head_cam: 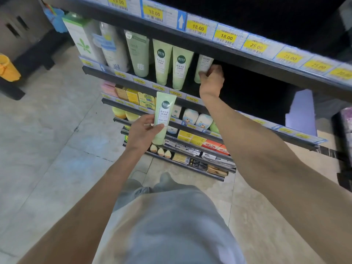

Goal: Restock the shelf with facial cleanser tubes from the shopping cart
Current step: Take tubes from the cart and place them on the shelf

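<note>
My left hand (143, 130) grips a pale green cleanser tube (163, 115), cap end down, in front of the lower shelves. My right hand (211, 80) reaches into the second shelf (144, 81) and closes its fingers on a third green tube (203, 63) that stands cap down at the row's right end. Two matching green tubes (161, 60) (181, 66) stand upright just left of it. The shelf space right of my right hand is dark and looks bare. The shopping cart is not in view.
A taller green tube (138, 53), a white bottle (114, 48) and a white box (82, 38) stand further left on the same shelf. The shelf above (228, 46) overhangs with yellow price tags. Lower shelves hold boxes, jars and soaps. Tiled floor lies to the left.
</note>
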Motion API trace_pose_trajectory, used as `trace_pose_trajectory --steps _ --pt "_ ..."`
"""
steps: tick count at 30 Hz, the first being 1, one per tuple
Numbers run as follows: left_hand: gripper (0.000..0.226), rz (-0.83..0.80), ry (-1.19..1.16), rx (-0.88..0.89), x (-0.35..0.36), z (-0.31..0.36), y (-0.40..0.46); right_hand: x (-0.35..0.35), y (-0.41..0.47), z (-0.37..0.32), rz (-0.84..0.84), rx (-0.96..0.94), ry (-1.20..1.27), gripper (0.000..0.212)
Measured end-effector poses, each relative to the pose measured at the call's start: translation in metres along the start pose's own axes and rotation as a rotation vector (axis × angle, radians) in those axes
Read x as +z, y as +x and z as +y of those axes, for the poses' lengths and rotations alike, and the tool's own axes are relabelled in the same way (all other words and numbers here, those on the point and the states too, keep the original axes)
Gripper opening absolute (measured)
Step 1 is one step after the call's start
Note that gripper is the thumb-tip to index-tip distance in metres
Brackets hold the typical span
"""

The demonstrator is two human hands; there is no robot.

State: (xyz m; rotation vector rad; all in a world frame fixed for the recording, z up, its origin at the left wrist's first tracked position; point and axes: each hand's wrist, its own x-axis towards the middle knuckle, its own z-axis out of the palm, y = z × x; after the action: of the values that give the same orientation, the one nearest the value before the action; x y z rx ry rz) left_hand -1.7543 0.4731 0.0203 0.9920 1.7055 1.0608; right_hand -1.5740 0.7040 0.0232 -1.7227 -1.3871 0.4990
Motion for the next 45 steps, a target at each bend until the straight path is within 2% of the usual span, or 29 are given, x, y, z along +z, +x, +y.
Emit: trace_pose_trajectory --steps 3,8,14,23,28,31,35,38,40,45 --pt "0.039 -0.001 -0.001 0.009 -0.001 -0.001 0.000 0.008 0.008 -0.002 0.021 -0.017 -0.014 0.027" --pt "0.034 0.014 -0.009 -0.001 0.000 -0.004 -0.005 0.017 0.025 -0.003 0.017 -0.011 -0.050 0.028" --pt "0.036 0.034 -0.039 0.007 -0.001 -0.005 -0.004 0.027 0.046 -0.002 -0.037 -0.008 -0.219 0.033" --pt "0.038 0.043 -0.023 0.025 -0.005 -0.004 0.006 0.036 0.057 -0.001 -0.062 0.002 -0.248 0.034" --pt "0.036 0.023 -0.023 0.033 -0.005 0.000 0.006 0.019 0.028 -0.006 -0.108 0.054 -0.033 0.052" --pt "0.031 0.000 -0.017 0.050 -0.002 0.008 0.007 -0.012 -0.013 -0.010 -0.148 0.033 0.167 0.046" --pt "0.038 0.009 -0.021 0.097 0.008 0.020 0.011 -0.063 -0.082 -0.021 -0.357 0.039 0.411 0.034" --pt "0.037 -0.012 -0.033 0.131 0.019 0.030 0.012 -0.085 -0.118 -0.024 -0.544 0.057 0.404 0.032" --pt "0.037 -0.049 -0.032 0.156 0.027 0.039 0.011 -0.092 -0.131 -0.023 -0.607 0.080 0.404 0.028" --pt "0.039 -0.174 -0.038 0.203 0.041 0.048 0.011 -0.104 -0.134 -0.023 -0.532 0.132 0.443 0.027"
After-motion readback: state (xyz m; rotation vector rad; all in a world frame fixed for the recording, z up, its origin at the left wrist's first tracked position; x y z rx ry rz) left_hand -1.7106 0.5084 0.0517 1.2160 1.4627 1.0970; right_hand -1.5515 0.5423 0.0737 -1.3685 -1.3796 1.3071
